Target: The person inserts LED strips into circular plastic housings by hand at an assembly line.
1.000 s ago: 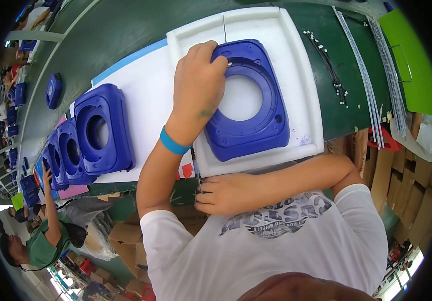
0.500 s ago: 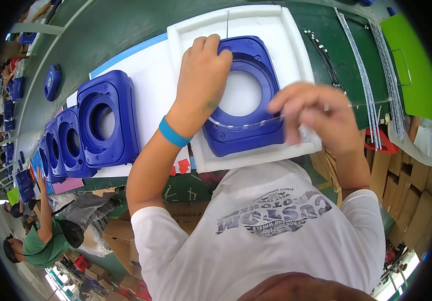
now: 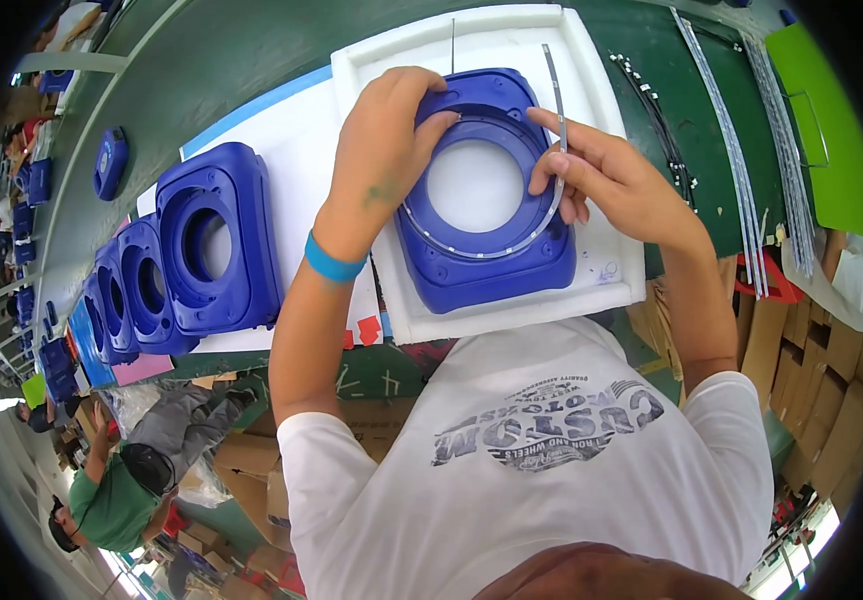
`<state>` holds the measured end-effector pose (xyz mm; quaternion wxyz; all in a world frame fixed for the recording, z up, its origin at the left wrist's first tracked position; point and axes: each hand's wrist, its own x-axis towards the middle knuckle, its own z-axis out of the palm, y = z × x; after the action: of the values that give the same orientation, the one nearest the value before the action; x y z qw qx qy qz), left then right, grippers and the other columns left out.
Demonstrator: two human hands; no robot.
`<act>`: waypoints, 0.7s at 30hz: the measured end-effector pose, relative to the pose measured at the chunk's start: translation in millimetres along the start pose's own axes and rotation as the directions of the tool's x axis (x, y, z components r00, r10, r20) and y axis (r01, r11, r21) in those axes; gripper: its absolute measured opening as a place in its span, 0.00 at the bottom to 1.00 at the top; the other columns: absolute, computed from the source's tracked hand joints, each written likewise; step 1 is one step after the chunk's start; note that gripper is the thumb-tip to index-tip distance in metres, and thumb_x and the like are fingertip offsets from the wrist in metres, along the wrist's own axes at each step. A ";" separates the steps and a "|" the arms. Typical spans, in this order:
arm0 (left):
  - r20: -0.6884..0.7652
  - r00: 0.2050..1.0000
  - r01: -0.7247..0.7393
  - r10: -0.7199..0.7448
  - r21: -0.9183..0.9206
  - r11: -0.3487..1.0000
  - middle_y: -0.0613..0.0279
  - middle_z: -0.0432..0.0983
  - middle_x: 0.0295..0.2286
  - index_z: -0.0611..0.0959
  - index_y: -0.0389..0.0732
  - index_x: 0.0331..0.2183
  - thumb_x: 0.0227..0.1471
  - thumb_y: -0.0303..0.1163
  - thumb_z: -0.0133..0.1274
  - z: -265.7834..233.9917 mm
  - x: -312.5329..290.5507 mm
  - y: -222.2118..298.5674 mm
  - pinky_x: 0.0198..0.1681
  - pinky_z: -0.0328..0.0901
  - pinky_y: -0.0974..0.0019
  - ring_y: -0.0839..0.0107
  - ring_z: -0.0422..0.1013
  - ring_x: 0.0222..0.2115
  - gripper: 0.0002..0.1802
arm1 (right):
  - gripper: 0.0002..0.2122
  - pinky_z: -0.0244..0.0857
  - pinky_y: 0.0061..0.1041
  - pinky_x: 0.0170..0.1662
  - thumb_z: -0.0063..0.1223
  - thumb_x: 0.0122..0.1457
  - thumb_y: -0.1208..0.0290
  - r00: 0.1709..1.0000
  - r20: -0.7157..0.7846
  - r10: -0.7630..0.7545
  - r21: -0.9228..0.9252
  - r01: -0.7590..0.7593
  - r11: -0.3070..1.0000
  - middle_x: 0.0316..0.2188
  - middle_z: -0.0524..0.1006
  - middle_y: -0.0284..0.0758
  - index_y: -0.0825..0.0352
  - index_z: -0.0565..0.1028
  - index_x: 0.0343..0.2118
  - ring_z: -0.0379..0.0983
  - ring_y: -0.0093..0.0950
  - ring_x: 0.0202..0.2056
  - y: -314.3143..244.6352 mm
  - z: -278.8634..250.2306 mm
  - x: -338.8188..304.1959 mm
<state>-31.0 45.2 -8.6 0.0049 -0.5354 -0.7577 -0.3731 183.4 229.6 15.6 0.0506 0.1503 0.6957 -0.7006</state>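
A blue plastic housing with a large round opening lies in a white foam tray in front of me. My left hand grips its upper left part, fingers at the outer edge and thumb at the ring. A thin light strip with small pale segments curves along the lower inside of the ring. Its free end rises on the right, past the housing. My right hand pinches the strip at the ring's right side, with the index finger stretched toward the housing. Where the strip's other end lies is hidden by my left hand.
Several similar blue housings stand in a row at the left on white sheeting. To the right lie black cables, bundled strips and a green panel. Cardboard boxes fill the lower right; a person in green is at lower left.
My right hand has slowed and turned, and the strip now follows the lower ring, its free end standing up. My left hand has shifted slightly left, its thumb now at the ring.
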 end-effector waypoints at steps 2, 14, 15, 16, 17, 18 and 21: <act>0.062 0.991 0.121 -0.116 -0.068 0.990 0.50 0.82 0.47 0.84 0.39 0.44 0.53 0.27 0.69 0.6 1.1 -3.3 0.50 0.74 0.53 0.47 0.78 0.47 0.16 | 0.28 0.71 0.19 0.35 0.50 0.78 0.67 0.999 -0.001 -0.034 -0.184 0.034 0.982 0.36 0.82 0.33 0.71 0.59 0.76 0.75 0.16 0.31 -6.9 -1.0 2.7; 0.038 0.987 -0.155 0.158 -0.068 0.986 0.58 0.82 0.39 0.91 0.41 0.38 0.48 0.31 0.75 -18.8 -52.0 32.9 0.51 0.69 0.52 0.56 0.76 0.42 0.14 | 0.17 0.69 0.32 0.39 0.62 0.67 0.72 0.924 -0.102 -0.368 -0.656 0.215 0.723 0.32 0.77 0.41 0.73 0.81 0.56 0.75 0.34 0.33 4.3 10.1 10.3; 0.267 0.957 -0.033 0.115 -0.294 0.955 0.60 0.82 0.36 0.92 0.41 0.36 0.48 0.30 0.75 -23.8 -63.6 38.4 0.53 0.68 0.53 0.58 0.77 0.40 0.12 | 0.17 0.69 0.32 0.39 0.62 0.67 0.72 0.926 -0.101 -0.363 -0.654 0.214 0.726 0.32 0.77 0.41 0.73 0.81 0.56 0.75 0.34 0.33 6.0 10.9 11.0; 0.270 0.956 -0.029 0.113 -0.297 0.954 0.60 0.82 0.36 0.92 0.41 0.36 0.48 0.30 0.75 -22.6 -73.3 39.3 0.53 0.68 0.53 0.58 0.77 0.40 0.12 | 0.16 0.69 0.33 0.39 0.62 0.67 0.72 0.904 -0.096 -0.416 -0.674 0.248 0.696 0.32 0.75 0.40 0.72 0.81 0.54 0.74 0.36 0.32 9.7 11.9 12.5; 0.316 0.943 -0.015 0.109 -0.286 0.958 0.62 0.82 0.34 0.92 0.41 0.35 0.48 0.30 0.75 -19.8 -83.0 38.7 0.52 0.68 0.53 0.59 0.76 0.39 0.10 | 0.15 0.68 0.34 0.38 0.63 0.66 0.72 0.880 -0.090 -0.467 -0.695 0.280 0.663 0.32 0.74 0.40 0.71 0.82 0.53 0.73 0.38 0.32 12.9 13.1 13.6; 0.360 0.927 -0.004 0.108 -0.277 0.961 0.64 0.81 0.31 0.92 0.40 0.33 0.48 0.30 0.75 -17.3 -87.2 38.1 0.51 0.68 0.53 0.60 0.76 0.39 0.09 | 0.15 0.68 0.34 0.38 0.63 0.66 0.72 0.883 -0.092 -0.461 -0.695 0.274 0.665 0.32 0.74 0.40 0.71 0.82 0.53 0.73 0.38 0.32 15.5 14.5 14.4; 0.432 0.893 0.003 0.122 -0.278 0.961 0.62 0.82 0.34 0.92 0.39 0.33 0.50 0.29 0.73 -23.1 -83.5 34.9 0.51 0.68 0.53 0.60 0.77 0.40 0.08 | 0.14 0.69 0.34 0.38 0.63 0.64 0.74 0.859 -0.110 -0.500 -0.716 0.281 0.640 0.33 0.76 0.39 0.70 0.83 0.52 0.74 0.38 0.33 21.0 17.6 15.4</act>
<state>24.0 -30.2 -6.3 -0.2305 -0.6253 -0.6633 -0.3406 172.2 213.7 -9.2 -0.1584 0.0694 0.9165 -0.3607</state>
